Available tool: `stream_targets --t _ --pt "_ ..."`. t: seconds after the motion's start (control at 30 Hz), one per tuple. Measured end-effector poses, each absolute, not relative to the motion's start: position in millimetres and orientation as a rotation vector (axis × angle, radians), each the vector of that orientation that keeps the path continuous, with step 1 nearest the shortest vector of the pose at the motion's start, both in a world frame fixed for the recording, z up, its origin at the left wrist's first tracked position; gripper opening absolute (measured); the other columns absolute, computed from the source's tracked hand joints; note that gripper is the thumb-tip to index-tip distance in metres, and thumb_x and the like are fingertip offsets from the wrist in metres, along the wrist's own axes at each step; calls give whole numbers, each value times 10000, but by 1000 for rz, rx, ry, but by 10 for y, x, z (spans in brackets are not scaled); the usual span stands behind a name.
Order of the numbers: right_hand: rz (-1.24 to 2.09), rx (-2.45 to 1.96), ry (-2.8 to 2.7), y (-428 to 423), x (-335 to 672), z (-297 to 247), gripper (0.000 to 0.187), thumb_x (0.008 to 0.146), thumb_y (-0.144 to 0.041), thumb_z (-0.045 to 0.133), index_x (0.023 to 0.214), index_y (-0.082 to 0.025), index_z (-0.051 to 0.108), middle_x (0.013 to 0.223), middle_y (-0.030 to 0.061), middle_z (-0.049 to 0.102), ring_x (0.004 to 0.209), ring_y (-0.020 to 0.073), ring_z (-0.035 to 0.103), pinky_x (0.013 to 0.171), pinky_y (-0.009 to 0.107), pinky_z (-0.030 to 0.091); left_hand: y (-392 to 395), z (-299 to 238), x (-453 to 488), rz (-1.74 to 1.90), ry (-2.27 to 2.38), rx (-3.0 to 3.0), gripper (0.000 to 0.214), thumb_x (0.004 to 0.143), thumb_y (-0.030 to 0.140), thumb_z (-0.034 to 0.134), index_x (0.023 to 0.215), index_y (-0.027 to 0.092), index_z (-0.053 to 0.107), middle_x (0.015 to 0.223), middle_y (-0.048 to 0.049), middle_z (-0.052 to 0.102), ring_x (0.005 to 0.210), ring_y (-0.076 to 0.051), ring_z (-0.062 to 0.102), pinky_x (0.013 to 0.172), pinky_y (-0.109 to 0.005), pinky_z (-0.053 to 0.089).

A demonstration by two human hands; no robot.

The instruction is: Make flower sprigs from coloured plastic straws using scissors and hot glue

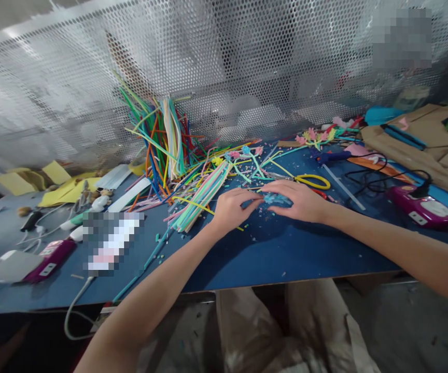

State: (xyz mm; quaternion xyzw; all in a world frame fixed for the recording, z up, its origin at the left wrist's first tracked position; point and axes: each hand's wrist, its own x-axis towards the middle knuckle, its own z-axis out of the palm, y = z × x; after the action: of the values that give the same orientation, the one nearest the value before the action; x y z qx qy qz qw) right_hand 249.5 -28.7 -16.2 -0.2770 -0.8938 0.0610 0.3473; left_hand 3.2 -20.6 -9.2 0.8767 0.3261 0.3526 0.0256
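A small light-blue fuzzy pipe-cleaner piece [275, 201] is held just above the blue table. My right hand [304, 199] curls round it from the right, thumb below and fingers above. From the left, the thumb and fingertips of my left hand [232, 210] pinch its near end. The fingers hide part of its shape. Close behind my right hand lie yellow-handled scissors [313, 181]. A bundle of pastel pipe cleaners [203, 194] lies to the left of my left hand, and finished-looking pipe-cleaner flowers [243, 152] rest behind both hands.
A perforated metal panel [247, 67] closes off the back. Many coloured pipe cleaners [157, 140] stand at back left. A blue glue gun [333, 157] and a purple power strip [426, 207] with cable lie right. A phone [113, 243] lies left. Small clippings dot the blue table [239, 264].
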Motion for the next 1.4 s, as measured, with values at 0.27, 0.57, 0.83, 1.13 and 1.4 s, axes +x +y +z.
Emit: stream_targets --t 0.27,0.57,0.83,1.13,1.4 --pt "53 -649 -2186 -258 2485 -219 338 954 -287 640 1291 -251 623 1220 68 703 1158 224 666 1039 418 557 -200 -92 63 1098 1118 2564 188 948 392 669 966 258 800 947 -3 796 678 -123 618 697 -267 494" --pt "-56 -658 -2291 -256 2507 -170 404 948 -290 636 1346 -248 577 1280 89 676 1202 252 638 1058 471 532 -188 -103 67 1068 1114 2526 175 936 383 680 962 258 801 962 2 798 675 -113 642 672 -247 491" --pt "-56 -610 -2298 -233 2501 -204 322 961 -250 607 1281 -216 609 1199 90 705 1130 223 673 1026 407 559 -212 -133 79 996 1150 2494 183 941 384 670 980 268 805 939 18 799 623 -105 625 662 -242 493" --pt "49 -606 -2179 -262 2469 -191 250 951 -247 634 1197 -255 680 1152 47 743 1072 199 709 1054 389 553 -221 -105 75 1035 1132 2506 206 951 399 656 981 260 805 971 5 800 641 -108 647 644 -239 498" --pt "122 -687 -2165 -253 2464 -172 278 921 -329 671 1186 -245 673 1145 65 732 1099 233 690 1014 422 563 -181 -116 58 1049 1042 2656 216 981 376 618 1064 270 786 1053 -11 794 860 -153 744 805 -272 545"
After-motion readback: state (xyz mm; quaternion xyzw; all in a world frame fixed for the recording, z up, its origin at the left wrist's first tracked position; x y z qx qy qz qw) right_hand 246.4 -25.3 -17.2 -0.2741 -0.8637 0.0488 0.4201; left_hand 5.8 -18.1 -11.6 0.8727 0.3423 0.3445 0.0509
